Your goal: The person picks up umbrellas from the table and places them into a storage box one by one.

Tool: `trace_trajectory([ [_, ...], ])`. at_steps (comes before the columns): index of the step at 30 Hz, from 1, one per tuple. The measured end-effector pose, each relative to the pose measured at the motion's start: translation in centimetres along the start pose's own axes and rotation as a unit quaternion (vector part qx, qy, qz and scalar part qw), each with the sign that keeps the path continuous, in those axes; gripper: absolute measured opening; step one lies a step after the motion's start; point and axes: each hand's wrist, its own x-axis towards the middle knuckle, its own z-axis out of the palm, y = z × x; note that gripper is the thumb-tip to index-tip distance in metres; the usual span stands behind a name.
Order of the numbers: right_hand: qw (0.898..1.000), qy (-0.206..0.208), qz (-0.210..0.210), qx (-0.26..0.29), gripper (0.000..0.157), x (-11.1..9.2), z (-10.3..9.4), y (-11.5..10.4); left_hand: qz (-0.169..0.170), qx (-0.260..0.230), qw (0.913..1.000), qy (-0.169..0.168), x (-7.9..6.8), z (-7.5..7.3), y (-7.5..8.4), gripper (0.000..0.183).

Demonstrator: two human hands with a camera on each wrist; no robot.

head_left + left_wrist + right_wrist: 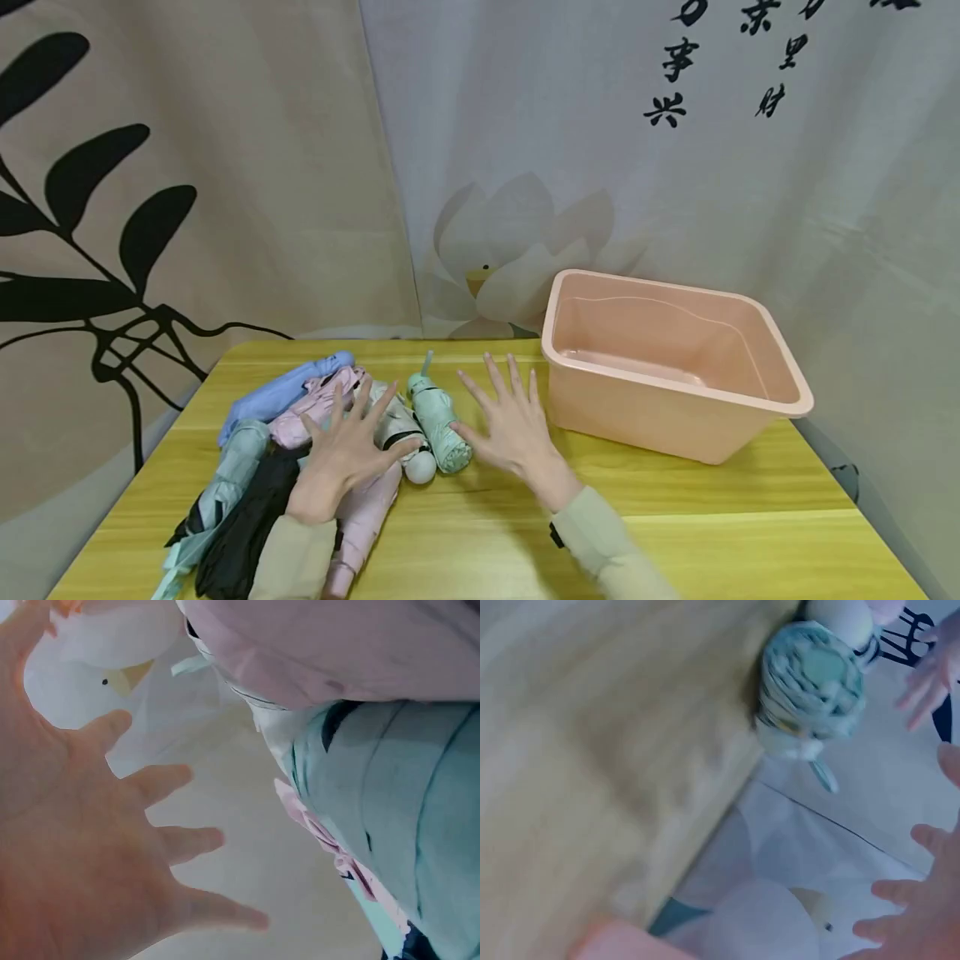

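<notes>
Several folded umbrellas lie bunched on the left half of the table. My left hand is spread above them, its fingers straight and holding nothing. Around it are a blue umbrella, a pink one, a light teal one, a black one, a lilac one and a whitish one with a round handle end. The mint green umbrella lies at the bunch's right side. Just right of it, my right hand hovers with fingers spread, gripping nothing.
A pink plastic tub stands at the table's back right, with nothing seen inside. The wooden table ends at a printed curtain behind it.
</notes>
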Motion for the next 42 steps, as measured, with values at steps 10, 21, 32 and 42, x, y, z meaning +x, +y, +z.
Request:
trace_trajectory([
  [10,0.985,0.162,-0.064,-0.013,0.043,-0.1,-7.3,4.2,0.077,0.063,0.9943,0.038,-2.0,-0.2,1.2,0.066],
  [21,0.991,0.089,0.101,-0.027,0.052,-3.2,-13.8,16.0,0.082,0.12,0.9881,0.05,-4.3,0.5,1.4,0.051],
  [32,0.974,-0.044,0.224,0.011,0.071,-7.4,-16.8,25.3,0.016,0.098,0.995,0.002,-5.8,0.9,0.7,0.067],
  [42,0.958,-0.128,0.246,0.072,0.078,-7.8,-16.8,30.0,-0.013,0.091,0.9955,-0.022,-6.1,1.3,0.7,0.079],
])
